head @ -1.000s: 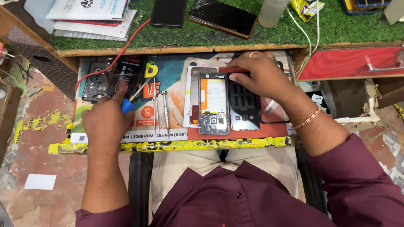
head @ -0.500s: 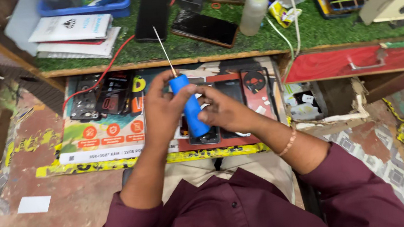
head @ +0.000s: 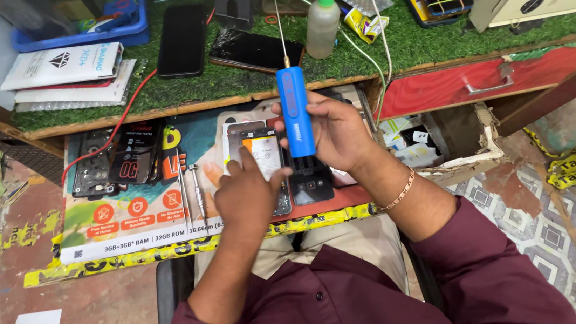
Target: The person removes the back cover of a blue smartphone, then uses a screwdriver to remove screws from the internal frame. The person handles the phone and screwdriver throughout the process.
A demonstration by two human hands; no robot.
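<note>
From the head view I see my right hand (head: 331,133) with its fingers wrapped around a blue electric screwdriver (head: 295,110), held upright with its thin bit pointing away from me, above the opened phone (head: 264,158) on the printed mat (head: 131,212). My left hand (head: 247,195) rests on that phone, index finger stretched onto its battery, the other fingers loosely curled and holding nothing. Two small screwdrivers (head: 190,187) lie just left of it.

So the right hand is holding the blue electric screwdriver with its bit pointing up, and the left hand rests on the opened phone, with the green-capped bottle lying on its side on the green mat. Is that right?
Not quite. In the head view the green-capped bottle stands upright on the green mat, not on its side. The rest holds: the right hand holds the blue electric screwdriver bit up, and the left hand rests on the opened phone.
</note>
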